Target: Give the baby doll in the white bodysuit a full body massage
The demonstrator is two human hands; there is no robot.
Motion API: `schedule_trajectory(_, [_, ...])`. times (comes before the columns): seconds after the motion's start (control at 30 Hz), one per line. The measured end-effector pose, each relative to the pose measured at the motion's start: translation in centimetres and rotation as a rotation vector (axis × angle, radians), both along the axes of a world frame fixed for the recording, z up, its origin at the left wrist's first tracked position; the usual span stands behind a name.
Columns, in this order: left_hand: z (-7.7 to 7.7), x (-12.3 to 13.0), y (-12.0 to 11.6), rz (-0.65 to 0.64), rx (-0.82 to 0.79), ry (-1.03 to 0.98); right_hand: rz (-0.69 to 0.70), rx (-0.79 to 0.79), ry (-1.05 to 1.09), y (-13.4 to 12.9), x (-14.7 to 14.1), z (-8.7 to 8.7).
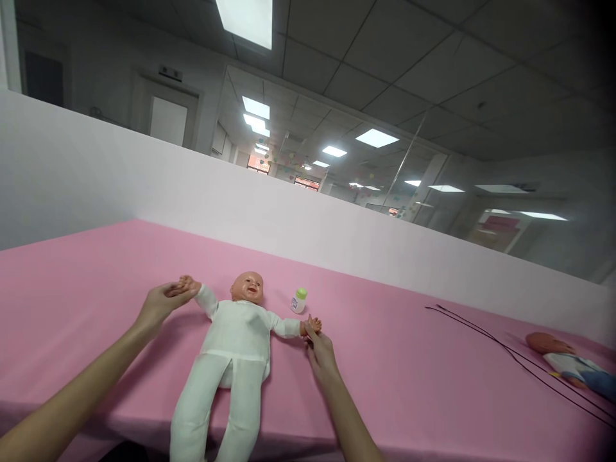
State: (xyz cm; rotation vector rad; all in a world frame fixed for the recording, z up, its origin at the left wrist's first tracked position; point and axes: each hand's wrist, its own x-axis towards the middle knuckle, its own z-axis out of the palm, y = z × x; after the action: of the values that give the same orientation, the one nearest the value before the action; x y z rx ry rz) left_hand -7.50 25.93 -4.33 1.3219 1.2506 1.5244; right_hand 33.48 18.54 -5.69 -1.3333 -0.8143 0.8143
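Hands both closed on the doll, neither wide open: L hand (163,303) wraps round the doll's right hand, fingers curled over it, and R hand (321,354) pinches the doll's left hand btw thumb and fingers. Baby doll (238,333) lies on its back, face up, arms out to the sides, legs toward the camera, in a white one-piece suit (235,378), on a pink sheet (96,301) covering a table. Container: small white bottle (298,301) w/ green cap, upright on the sheet just beside the doll's head, above its left arm, apart from both hands. Printed label on the bottle too small to read; body looks opaque, so contents can't tell. Second doll (563,353) lies well to the right, well apart from the hands, in white and blue clothes, cut off by the frame edge. Thin dark cords (505,350) lie on the sheet btw the bottle and the second doll, running up to that doll. White partition wall (240,205) runs along the far edge of the table, w/ a glass wall (409,173) and ceiling lights beyond it.
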Motion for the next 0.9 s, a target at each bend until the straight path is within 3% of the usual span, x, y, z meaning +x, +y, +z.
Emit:
schedule_trajectory(0.1, [0.2, 2.9, -1.3, -0.097, 0.133, 0.092, 0.032, 0.126, -0.112, 0.2, -3.3, 0.6])
schedule_trajectory(0.23, [-0.7, 4.7, -3.1, -0.333, 0.334, 0.421, 0.285, 0.417, -0.623, -0.9, -7.4, 0.6])
schedule_trajectory(0.33, [-1.5, 5.0, -3.9, -0.415, 0.341, 0.525, 0.421, 0.516, -0.956, -1.8, -9.1, -0.1])
schedule_trajectory(0.4, [-1.5, 5.0, -4.1, -0.413, 0.31, 0.483, 0.439, 0.518, -1.025, -1.9, -9.4, -0.2])
schedule_trajectory(0.47, [-1.4, 4.8, -3.8, -0.338, 0.262, 0.334, 0.391, 0.472, -0.916, -1.5, -8.8, 0.1])
schedule_trajectory(0.53, [-1.5, 4.1, -2.9, -0.159, 0.195, 0.099, 0.235, 0.382, -0.658, -0.6, -7.4, 0.5])
schedule_trajectory(0.6, [-1.8, 2.9, -1.6, 0.052, 0.058, -0.109, 0.033, 0.241, -0.355, 0.5, -5.5, 0.5])
schedule_trajectory(0.67, [-2.4, 1.5, -0.3, 0.172, -0.142, -0.255, -0.094, 0.074, -0.096, 1.6, -3.6, 0.0])
schedule_trajectory(0.77, [-2.8, 0.4, 0.5, 0.208, -0.28, -0.355, -0.089, -0.014, 0.116, 2.2, -2.0, -0.5])
schedule_trajectory(0.9, [-1.3, 2.1, -1.2, 0.066, -0.004, -0.153, 0.072, 0.201, -0.128, 0.9, -4.1, 0.5])
